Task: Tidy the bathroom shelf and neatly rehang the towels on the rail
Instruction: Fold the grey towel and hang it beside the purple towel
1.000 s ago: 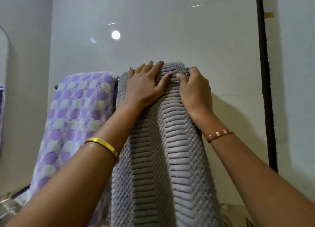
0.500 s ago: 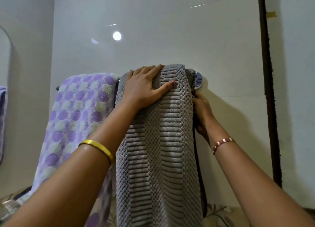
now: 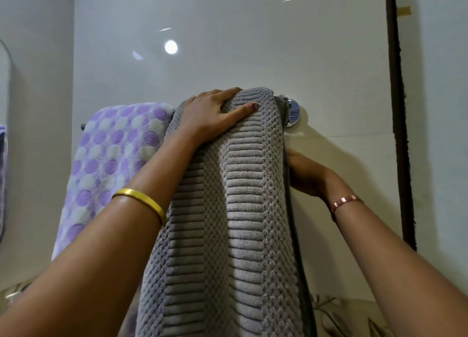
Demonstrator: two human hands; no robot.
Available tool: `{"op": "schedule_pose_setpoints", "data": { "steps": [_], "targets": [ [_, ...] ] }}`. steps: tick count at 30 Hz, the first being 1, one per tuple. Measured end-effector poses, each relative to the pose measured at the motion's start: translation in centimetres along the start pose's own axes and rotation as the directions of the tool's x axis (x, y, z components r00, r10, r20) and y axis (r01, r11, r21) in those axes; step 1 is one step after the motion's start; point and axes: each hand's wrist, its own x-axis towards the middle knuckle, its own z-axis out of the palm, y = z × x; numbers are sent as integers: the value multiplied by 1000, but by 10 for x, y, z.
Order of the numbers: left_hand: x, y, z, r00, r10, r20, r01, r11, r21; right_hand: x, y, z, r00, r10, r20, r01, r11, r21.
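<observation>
A grey ribbed towel [image 3: 240,210] hangs over the towel rail, whose chrome wall mount [image 3: 293,113] shows at the right end. My left hand [image 3: 215,111] lies flat on the towel's top fold, fingers spread and pressing it to the rail. My right hand [image 3: 306,174] reaches behind the towel's right edge; its fingers are hidden behind the cloth, apparently holding the back layer. A purple-and-white dotted towel [image 3: 111,159] hangs on the same rail just to the left, touching the grey one.
Glossy white wall tiles [image 3: 228,58] rise behind the rail. A dark vertical strip [image 3: 397,108] runs down the wall at the right. A mirror edge [image 3: 5,108] sits at the far left. Floral-patterned tiles [image 3: 342,316] show at the bottom right.
My right hand left the top fold and moved down behind the towel's right edge, uncovering the chrome mount. My left hand stayed on top of the grey towel.
</observation>
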Motion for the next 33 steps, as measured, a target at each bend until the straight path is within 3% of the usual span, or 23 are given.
{"op": "schedule_pose_setpoints", "data": {
  "steps": [3, 5, 7, 10, 12, 14, 17, 21, 23, 25, 27, 29, 33],
  "targets": [
    [2, 0, -4, 999, -17, 27, 20, 996, -84, 0, 0, 12, 998, 15, -64, -31, 966, -258],
    [2, 0, -5, 998, -26, 50, 32, 992, -118, 0, 8, 21, 987, 42, -155, -85, 954, -286],
    [2, 1, -3, 998, -34, 51, 39, 994, -102, 2, 15, 30, 985, 44, -165, -85, 965, -248],
    [0, 0, -1, 999, -28, 21, 29, 999, -21, -2, 21, 35, 984, 86, -157, -139, 919, -369],
    [-1, -1, 3, 1000, -4, 6, 4, 1000, 9, -1, 23, 36, 980, 126, -153, -164, 948, -271],
    [-3, -3, 6, 1000, 12, -10, -12, 1000, 24, -10, 25, 36, 976, 52, -212, -92, 979, -182],
    [-5, -7, 12, 998, 37, -46, -35, 998, 54, -23, 40, 23, 990, -72, -123, 30, 949, -313],
    [-7, -10, 19, 996, 61, -65, -52, 990, 130, -23, 36, 12, 995, 101, 23, -75, 853, -516],
    [-11, -13, 25, 995, 68, -75, -52, 980, 191, -18, 31, 5, 995, 82, -64, -104, 783, -614],
    [-17, -15, 33, 993, 75, -87, -53, 971, 232, -15, 22, -2, 979, 43, -202, -146, 835, -530],
    [-20, -16, 38, 992, 76, -102, -49, 968, 245, -14, 13, -6, 945, 25, -327, -176, 881, -440],
    [-20, -16, 39, 992, 69, -106, -41, 969, 243, -13, 6, -7, 883, -82, -462, -146, 888, -436],
    [-21, -15, 37, 996, 55, -74, -39, 976, 213, -11, -20, 2, 570, -400, -717, 34, 884, -466]
  ]
}}
